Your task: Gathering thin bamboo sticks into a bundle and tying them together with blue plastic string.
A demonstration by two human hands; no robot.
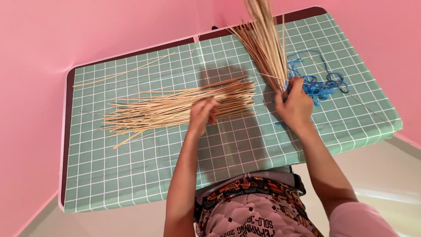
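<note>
Nearest the camera, at the bottom of the frame, both forearms reach up over the near edge of the desk (131, 184), which wears a green cloth with a white grid. A wide bare patch of that cloth lies lower left, open all the way to the near and left edges.

Left hand (202, 115), centre of the frame: the fingers (213, 105) are curled down onto the right-hand part of the flat pile of sticks (175, 107), touching it; whether they pinch any single stick, I cannot tell. That pile lies nearly level across the middle, spreading loose toward the left, its ends well short of the left edge.

Right hand (294, 103), just right of centre: closed in a fist round the base of the upright bundle of sticks (263, 39). The bundle rises from the fist and fans up out of the top of the frame, tilted a little left.

Just beyond the right hand, touching its far side, a tangle of blue cord (320, 85) lies on the cloth, with room between it and the right edge.

Farther off, upper left, a single stray stick (125, 70) lies slanted near the far edge. Pink walls (35, 66) close in tight at left and behind.
</note>
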